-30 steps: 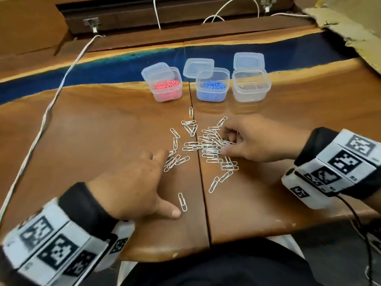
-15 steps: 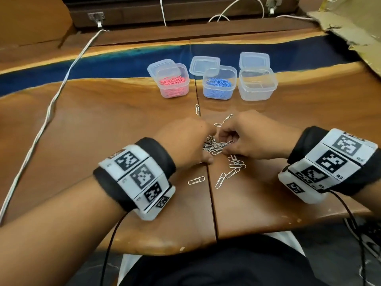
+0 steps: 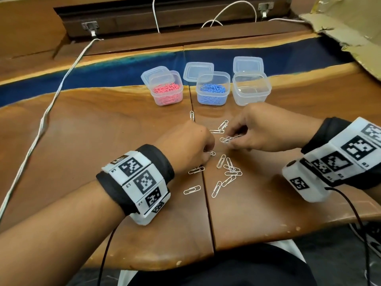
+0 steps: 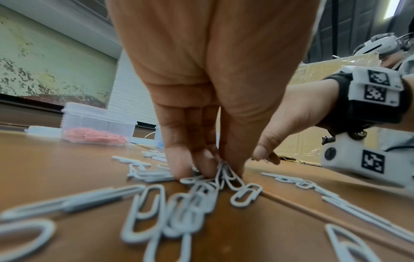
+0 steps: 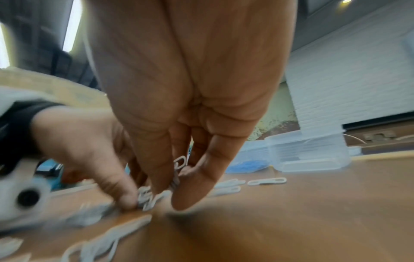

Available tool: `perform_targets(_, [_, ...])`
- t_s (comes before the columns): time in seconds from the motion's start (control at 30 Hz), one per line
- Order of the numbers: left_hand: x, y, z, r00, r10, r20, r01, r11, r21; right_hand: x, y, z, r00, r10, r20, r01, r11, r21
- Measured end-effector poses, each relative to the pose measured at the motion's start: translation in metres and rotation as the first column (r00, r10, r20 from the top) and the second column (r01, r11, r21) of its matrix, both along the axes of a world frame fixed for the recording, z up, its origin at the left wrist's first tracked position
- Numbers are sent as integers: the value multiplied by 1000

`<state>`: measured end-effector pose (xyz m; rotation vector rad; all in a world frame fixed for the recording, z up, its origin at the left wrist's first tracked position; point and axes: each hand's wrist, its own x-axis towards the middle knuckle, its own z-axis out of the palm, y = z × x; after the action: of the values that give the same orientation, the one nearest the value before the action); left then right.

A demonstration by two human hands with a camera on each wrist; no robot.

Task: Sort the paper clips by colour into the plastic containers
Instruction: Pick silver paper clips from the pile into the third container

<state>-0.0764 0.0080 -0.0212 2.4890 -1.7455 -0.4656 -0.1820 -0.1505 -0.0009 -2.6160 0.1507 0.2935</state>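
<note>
White paper clips (image 3: 228, 171) lie scattered on the wooden table (image 3: 103, 141), in front of three open plastic containers. One container holds pink clips (image 3: 167, 90), the middle one blue clips (image 3: 213, 90), and the right one (image 3: 250, 89) looks empty. My left hand (image 3: 208, 155) has its fingers curled down and pinches a bunch of white clips (image 4: 224, 174) against the table. My right hand (image 3: 231, 139) pinches several white clips (image 5: 179, 164) just above the table, close beside the left.
Three clear lids (image 3: 198, 71) lie behind the containers. A white cable (image 3: 47, 118) runs across the left of the table. Torn cardboard (image 3: 340, 32) sits at the back right. The table's front edge (image 3: 206, 259) is near my body.
My left hand came in from the near left to the pile. Both hands raked the spread clips together. My right hand now holds a bunch slightly raised.
</note>
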Motion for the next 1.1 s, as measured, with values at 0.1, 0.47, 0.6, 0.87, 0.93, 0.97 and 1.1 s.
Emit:
perform_targets(0.1, [-3,-2,-1,998,-34,61,33,999,11,-1,-13,19,997,-78,6,78,996,43])
perform_targets(0.47, [-2,-6,1,997,-43,59,39,997,61,50,-85,40,951,-275,142,304,914,-268])
perform_targets(0.6, [2,-9,23,996,51,-78,-51,999,1,54,-92,29,947,-290,138,315,922,-224])
perform_targets(0.87, [22,-107,74,992,73,-106,-94,973,-210,23,-102,38,841,-436,321,466,884,-21])
perform_targets(0.93, [25,-137,77,996,46,-73,-59,980,-190,14,-103,39,825,-460,327,483,876,15])
perform_targets(0.97, [26,-151,77,998,30,-49,-38,983,-179,9,-104,40,824,-465,325,486,874,19])
perform_targets(1.1, [29,-186,69,1000,-23,-14,21,995,-99,-3,-106,36,827,-471,306,493,870,7])
